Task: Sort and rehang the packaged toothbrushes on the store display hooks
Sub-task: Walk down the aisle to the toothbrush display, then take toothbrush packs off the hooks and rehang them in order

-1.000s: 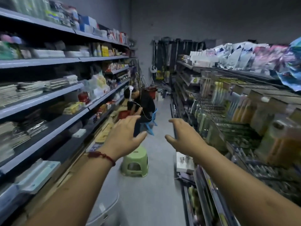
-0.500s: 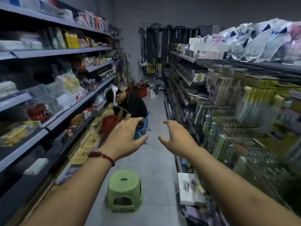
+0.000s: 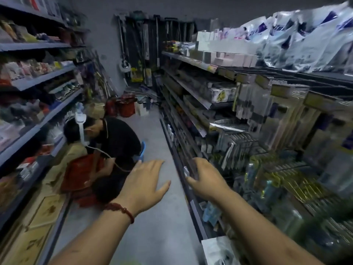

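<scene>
pre-grasp | left hand (image 3: 145,181) grip wide, empty, over aisle floor (image 3: 152,238) | right hand (image 3: 207,181) grip loose, empty, at shelf (image 3: 193,207) front edge, likely reaching | packaged toothbrushes (image 3: 275,180) hang on display hooks (image 3: 286,166), right side

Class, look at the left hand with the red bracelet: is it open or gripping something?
Open: the left hand shows spread, straight fingers, holding nothing.

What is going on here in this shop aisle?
A person faces down a store aisle with both bare arms stretched forward. The left hand is open over the floor and the right hand is open by the right shelf edge; neither holds anything. The packaged toothbrushes hang on their display hooks, untouched. Another person sits low by a red basket.
</scene>
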A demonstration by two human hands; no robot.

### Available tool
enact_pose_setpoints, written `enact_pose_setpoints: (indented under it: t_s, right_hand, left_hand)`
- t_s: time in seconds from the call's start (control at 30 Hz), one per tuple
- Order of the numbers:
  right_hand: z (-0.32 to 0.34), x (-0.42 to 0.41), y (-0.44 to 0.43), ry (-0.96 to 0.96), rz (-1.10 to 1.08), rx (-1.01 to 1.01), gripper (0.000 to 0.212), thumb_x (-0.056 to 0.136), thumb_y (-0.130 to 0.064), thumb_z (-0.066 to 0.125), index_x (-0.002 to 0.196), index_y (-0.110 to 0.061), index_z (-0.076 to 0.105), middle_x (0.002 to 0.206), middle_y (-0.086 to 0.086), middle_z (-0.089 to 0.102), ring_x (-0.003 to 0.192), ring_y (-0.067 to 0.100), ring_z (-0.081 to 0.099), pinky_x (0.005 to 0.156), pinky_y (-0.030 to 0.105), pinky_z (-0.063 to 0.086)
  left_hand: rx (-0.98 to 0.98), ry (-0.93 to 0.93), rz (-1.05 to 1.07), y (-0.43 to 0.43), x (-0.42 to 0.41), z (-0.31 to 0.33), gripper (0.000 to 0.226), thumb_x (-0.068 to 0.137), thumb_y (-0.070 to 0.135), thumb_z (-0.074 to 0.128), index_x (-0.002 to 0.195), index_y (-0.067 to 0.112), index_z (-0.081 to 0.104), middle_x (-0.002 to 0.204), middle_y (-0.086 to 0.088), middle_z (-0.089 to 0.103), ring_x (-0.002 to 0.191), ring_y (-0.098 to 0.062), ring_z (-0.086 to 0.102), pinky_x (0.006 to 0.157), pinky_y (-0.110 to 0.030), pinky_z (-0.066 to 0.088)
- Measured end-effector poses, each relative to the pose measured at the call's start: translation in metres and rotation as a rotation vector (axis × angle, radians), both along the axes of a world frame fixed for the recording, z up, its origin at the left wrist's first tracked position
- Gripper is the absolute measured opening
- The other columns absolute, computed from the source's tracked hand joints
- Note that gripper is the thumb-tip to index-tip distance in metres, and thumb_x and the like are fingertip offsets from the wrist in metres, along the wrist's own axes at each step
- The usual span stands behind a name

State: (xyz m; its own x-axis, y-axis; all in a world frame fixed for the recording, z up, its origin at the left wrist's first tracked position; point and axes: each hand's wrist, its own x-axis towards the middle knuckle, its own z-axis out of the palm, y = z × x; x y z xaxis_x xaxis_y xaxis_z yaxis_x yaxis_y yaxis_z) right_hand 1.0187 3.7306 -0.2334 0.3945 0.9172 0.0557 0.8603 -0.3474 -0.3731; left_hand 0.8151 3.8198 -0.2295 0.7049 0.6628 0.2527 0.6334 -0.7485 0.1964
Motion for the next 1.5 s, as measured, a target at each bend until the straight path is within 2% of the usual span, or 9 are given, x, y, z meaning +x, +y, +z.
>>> enact_pose_setpoints:
  t_s: [0.1,0.23,0.33,0.5,0.73,0.97,1.13,1.33,1.5]
  right_hand:
    - [-0.023,0.017,0.029,0.036,-0.181,0.007,0.061,0.098,-0.044,0.058,0.149,-0.018,0.037,0.149,0.007,0.044,0.136,0.029,0.046,0.108,0.044,0.044]
    - [-0.044,0.011,0.036,0.080,-0.469,-0.048,0.070,0.099,-0.047,0.056,0.156,-0.017,0.029,0.158,0.007,0.037,0.142,0.028,0.040,0.113,0.042,0.040]
    - [-0.049,-0.006,0.023,0.118,-0.662,-0.106,0.071,0.098,-0.049,0.057,0.155,-0.017,0.030,0.157,0.009,0.038,0.141,0.029,0.041,0.112,0.042,0.040]
    - [-0.049,-0.018,0.007,0.132,-0.873,-0.122,0.064,0.098,-0.047,0.059,0.150,-0.018,0.036,0.152,0.009,0.044,0.135,0.028,0.047,0.107,0.044,0.045]
    - [-0.065,0.010,0.027,0.146,-0.930,-0.118,0.067,0.096,-0.045,0.061,0.151,-0.018,0.035,0.152,0.007,0.044,0.137,0.027,0.046,0.110,0.043,0.044]
    - [-0.085,0.042,0.063,0.166,-1.030,-0.184,0.066,0.097,-0.046,0.060,0.152,-0.019,0.034,0.153,0.006,0.043,0.138,0.028,0.046,0.110,0.044,0.043]
    - [-0.108,0.056,0.094,0.136,-1.164,-0.216,0.064,0.098,-0.045,0.057,0.151,-0.017,0.034,0.149,0.011,0.046,0.133,0.032,0.047,0.107,0.045,0.044]
    - [-0.171,0.057,0.122,0.195,-1.271,-0.216,0.057,0.096,-0.043,0.057,0.144,-0.017,0.040,0.140,0.010,0.049,0.128,0.032,0.049,0.103,0.044,0.045]
    - [-0.260,0.081,0.113,0.211,-1.269,-0.281,0.051,0.094,-0.043,0.056,0.138,-0.019,0.043,0.137,0.007,0.048,0.123,0.031,0.049,0.102,0.044,0.045]
  left_hand:
    - [0.044,0.099,-0.188,0.061,0.032,-0.029,0.077,0.093,0.062,0.036,0.156,0.018,0.040,0.154,-0.003,0.050,0.143,-0.028,0.045,0.128,-0.045,0.023]
    - [-0.013,0.221,-0.481,0.117,0.063,-0.047,0.074,0.101,0.063,0.040,0.162,0.024,0.025,0.165,0.003,0.034,0.152,-0.022,0.030,0.129,-0.042,0.017]
    - [-0.051,0.242,-0.689,0.137,0.079,-0.049,0.074,0.102,0.062,0.044,0.162,0.024,0.026,0.164,0.003,0.036,0.152,-0.019,0.031,0.129,-0.038,0.015]
    - [-0.089,0.241,-0.860,0.151,0.115,-0.043,0.075,0.102,0.062,0.045,0.163,0.023,0.025,0.165,0.003,0.036,0.152,-0.019,0.031,0.130,-0.040,0.013]
    - [-0.150,0.173,-0.927,0.154,0.171,-0.054,0.072,0.100,0.058,0.051,0.160,0.024,0.030,0.161,0.003,0.040,0.150,-0.018,0.034,0.128,-0.042,0.021]
    - [-0.190,0.227,-1.050,0.188,0.233,-0.096,0.072,0.098,0.059,0.052,0.158,0.024,0.034,0.158,0.001,0.045,0.146,-0.022,0.039,0.124,-0.045,0.028]
    - [-0.158,0.278,-1.192,0.221,0.286,-0.140,0.073,0.098,0.059,0.054,0.158,0.022,0.036,0.156,-0.003,0.047,0.143,-0.025,0.043,0.121,-0.041,0.033]
    - [-0.166,0.403,-1.325,0.228,0.315,-0.215,0.073,0.099,0.056,0.053,0.160,0.021,0.032,0.158,-0.003,0.044,0.144,-0.026,0.042,0.118,-0.038,0.033]
    - [-0.159,0.425,-1.332,0.214,0.347,-0.300,0.073,0.098,0.059,0.051,0.159,0.025,0.031,0.157,0.000,0.043,0.142,-0.024,0.044,0.117,-0.039,0.036]
